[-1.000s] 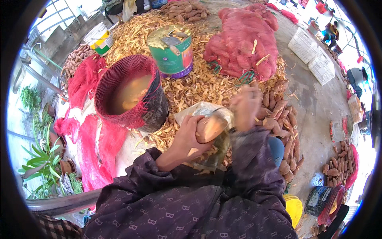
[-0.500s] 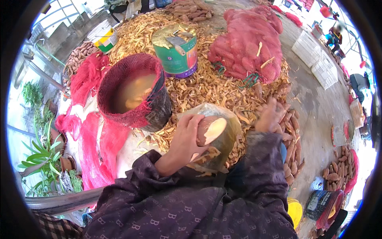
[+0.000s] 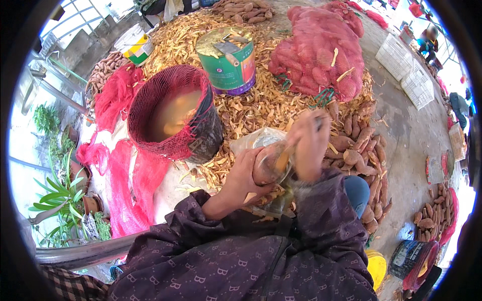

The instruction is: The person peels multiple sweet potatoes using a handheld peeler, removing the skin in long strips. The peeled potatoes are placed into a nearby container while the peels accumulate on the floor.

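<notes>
My left hand [image 3: 233, 181] is wrapped around a large sweet potato [image 3: 266, 168], held in front of my body with its partly peeled end facing right. Against that end moves my right hand [image 3: 309, 148], smeared by motion. Its fingers are closed on a small tool with a dark end [image 3: 318, 123], whose exact kind is blurred. An orange peeled patch shows between the hands. Below them is a translucent plastic bag [image 3: 256, 140], with peel scraps in and around it.
Peelings [image 3: 241, 120] cover the ground. A mesh-lined bucket [image 3: 211, 130] of cloudy water stands left, a green tub [image 3: 226, 72] with a blade tool on top behind it. A red mesh sack [image 3: 319, 55] is at far right, unpeeled sweet potatoes [image 3: 359, 155] by my right knee.
My right hand has come left and up from beside the sweet potato pile to the sweet potato in my left hand. The left hand keeps its hold, the peeled face now partly covered.
</notes>
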### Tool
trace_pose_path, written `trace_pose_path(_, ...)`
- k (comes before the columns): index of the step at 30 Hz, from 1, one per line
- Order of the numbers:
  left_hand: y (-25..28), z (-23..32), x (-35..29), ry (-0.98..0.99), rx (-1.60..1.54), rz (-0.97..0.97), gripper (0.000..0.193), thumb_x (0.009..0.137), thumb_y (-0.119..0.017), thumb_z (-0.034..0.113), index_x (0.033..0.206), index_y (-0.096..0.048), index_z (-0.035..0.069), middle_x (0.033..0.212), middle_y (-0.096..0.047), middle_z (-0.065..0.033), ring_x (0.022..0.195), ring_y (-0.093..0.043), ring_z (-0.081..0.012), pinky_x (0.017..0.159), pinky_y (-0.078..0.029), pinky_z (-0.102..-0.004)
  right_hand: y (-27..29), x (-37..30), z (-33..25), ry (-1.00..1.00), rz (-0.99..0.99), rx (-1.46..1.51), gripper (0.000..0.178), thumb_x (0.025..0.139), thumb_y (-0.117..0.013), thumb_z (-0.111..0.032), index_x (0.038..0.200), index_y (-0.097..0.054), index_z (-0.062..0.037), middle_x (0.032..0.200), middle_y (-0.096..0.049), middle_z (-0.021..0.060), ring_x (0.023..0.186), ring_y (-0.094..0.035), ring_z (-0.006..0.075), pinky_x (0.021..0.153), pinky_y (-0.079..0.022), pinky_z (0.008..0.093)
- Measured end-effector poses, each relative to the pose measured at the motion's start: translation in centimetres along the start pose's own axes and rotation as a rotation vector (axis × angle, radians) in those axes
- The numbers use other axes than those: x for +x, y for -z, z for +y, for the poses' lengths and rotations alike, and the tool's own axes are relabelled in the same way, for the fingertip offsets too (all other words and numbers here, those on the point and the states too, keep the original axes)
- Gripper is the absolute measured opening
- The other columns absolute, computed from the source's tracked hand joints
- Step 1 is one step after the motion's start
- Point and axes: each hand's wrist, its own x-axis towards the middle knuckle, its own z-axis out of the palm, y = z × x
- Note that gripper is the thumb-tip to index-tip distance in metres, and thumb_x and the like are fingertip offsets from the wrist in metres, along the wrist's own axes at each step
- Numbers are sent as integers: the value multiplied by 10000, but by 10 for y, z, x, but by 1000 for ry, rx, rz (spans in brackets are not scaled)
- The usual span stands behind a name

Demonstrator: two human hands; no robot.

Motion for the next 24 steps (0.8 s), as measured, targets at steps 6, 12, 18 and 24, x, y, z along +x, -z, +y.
trace_pose_path(6, -1, -5, 0, -122, 99, 46, 830, 576, -826, 191, 1280, -421, 21, 1148, -477, -182, 1068, -488, -371, 909, -430, -411, 44, 51, -19, 64, 530, -34, 230, 941, -566, -233, 1019, -395, -100, 611, -443, -6, 484, -476, 89, 366, -356, 215)
trace_pose_path(12, -9, -6, -1, -66, 85, 18, 842, 568, -844, 241, 1275, -439, 30, 1152, -492, -173, 1084, -499, -348, 930, -420, -401, 19, 17, 15, -105, 90, -15, 213, 936, -542, -183, 1023, -365, -103, 652, -459, 33, 435, -446, 104, 358, -381, 253)
trace_pose_path(18, 0, -16, -2, -146, 21, 32, 822, 575, -822, 191, 1280, -435, 17, 1170, -476, -194, 1099, -483, -366, 947, -410, -404, 62, 45, 9, -32, 406, 166, 155, 936, -564, -166, 926, -418, -116, 662, -425, -10, 524, -411, 75, 431, -376, 236)
trace_pose_path(24, -3, -18, 0, -128, -68, 17, 818, 564, -852, 203, 1272, -473, 44, 1141, -546, -117, 1074, -534, -268, 938, -414, -350, 93, 46, 67, -183, 237, 238, 151, 938, -538, -137, 924, -389, -113, 711, -416, 4, 532, -419, 98, 446, -403, 279)
